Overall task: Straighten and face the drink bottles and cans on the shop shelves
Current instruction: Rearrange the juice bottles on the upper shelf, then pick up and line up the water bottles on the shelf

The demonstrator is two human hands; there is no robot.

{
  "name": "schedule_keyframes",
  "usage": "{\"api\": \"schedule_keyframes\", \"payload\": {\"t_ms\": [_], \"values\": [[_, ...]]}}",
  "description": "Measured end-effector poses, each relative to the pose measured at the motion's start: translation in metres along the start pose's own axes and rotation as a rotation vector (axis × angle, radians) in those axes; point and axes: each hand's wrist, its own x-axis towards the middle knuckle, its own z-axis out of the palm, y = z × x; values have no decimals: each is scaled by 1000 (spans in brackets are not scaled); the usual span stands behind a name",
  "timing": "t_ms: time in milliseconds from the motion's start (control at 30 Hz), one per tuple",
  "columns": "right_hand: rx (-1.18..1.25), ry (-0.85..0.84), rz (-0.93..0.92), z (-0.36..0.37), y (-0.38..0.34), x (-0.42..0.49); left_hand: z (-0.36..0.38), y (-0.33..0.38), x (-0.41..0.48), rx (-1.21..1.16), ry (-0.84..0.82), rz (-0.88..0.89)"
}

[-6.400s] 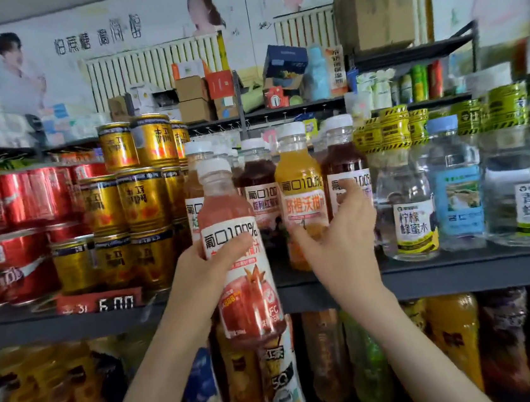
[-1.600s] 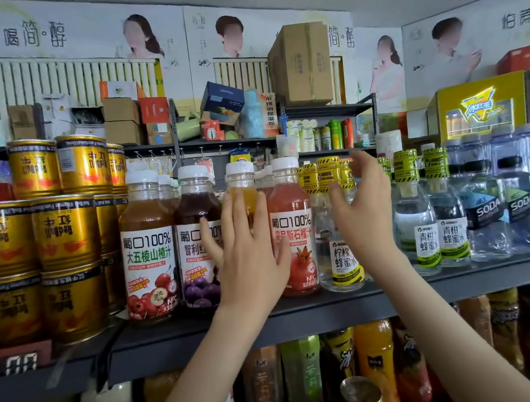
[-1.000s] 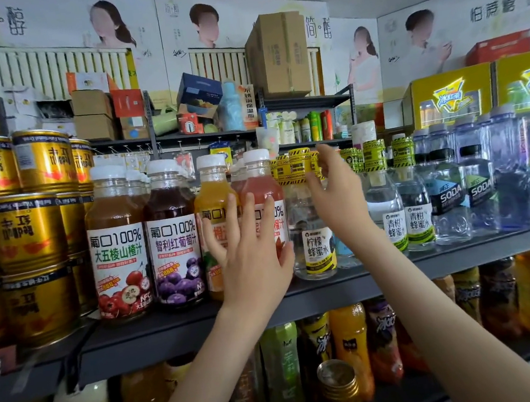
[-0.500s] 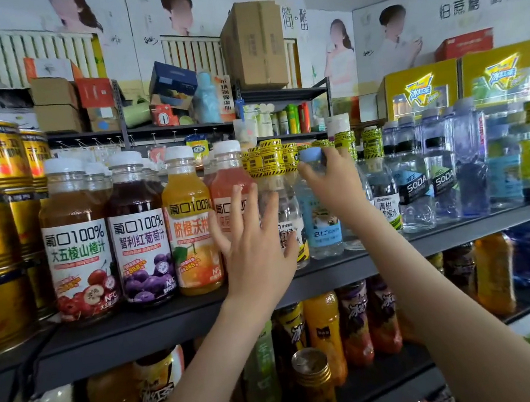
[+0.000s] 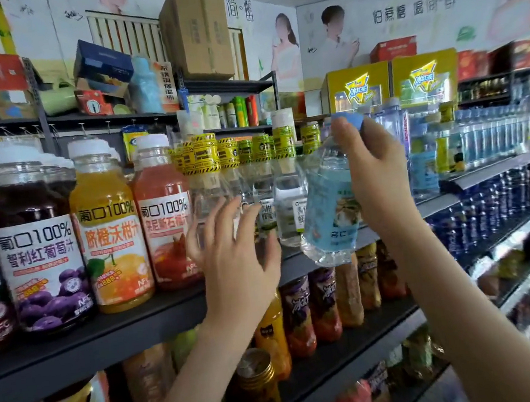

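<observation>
Above shelf point(image 5: 123, 336), my right grip point(image 5: 377, 181) clamped round water bottle point(image 5: 328, 213) neck; looks full, likely heavy, thin slick plastic. Safer hold at label. Left grip point(image 5: 237, 263) spread, empty.

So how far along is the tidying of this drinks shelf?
Done: the juice bottles at the left stand in a row, labels facing out. In hand: the right hand grips a blue-labelled water bottle, tilted in front of the shelf; the open left hand reaches toward the yellow-capped bottles. Left: setting that bottle down and, probably, facing the yellow-capped ones.
</observation>
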Motion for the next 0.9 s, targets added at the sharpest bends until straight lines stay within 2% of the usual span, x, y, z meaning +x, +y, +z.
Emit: {"api": "schedule_keyframes", "payload": {"t_ms": [33, 100, 167, 233, 467, 667, 800, 900], "values": [[-3, -20, 28, -11, 1, 1, 2, 17, 1, -114, -22, -2], [-10, -49, 89, -37, 4, 1, 1, 60, 2, -349, -221, -67], [12, -62, 133, -66, 7, 2, 8, 100, 3, -461, -453, -166], [20, -80, 153, -97, 13, 4, 24, 133, 3, -562, -561, -244], [-81, -232, 181, -226, 46, 31, 107, 245, -9, -739, -630, -465], [-292, -323, 389, -332, 97, 51, 193, 321, -14, -810, -674, -588], [-343, -293, 469, -384, 133, 72, 254, 357, -5, -810, -647, -582], [-441, -244, 463, -420, 161, 97, 305, 381, 4, -819, -677, -545]]}}
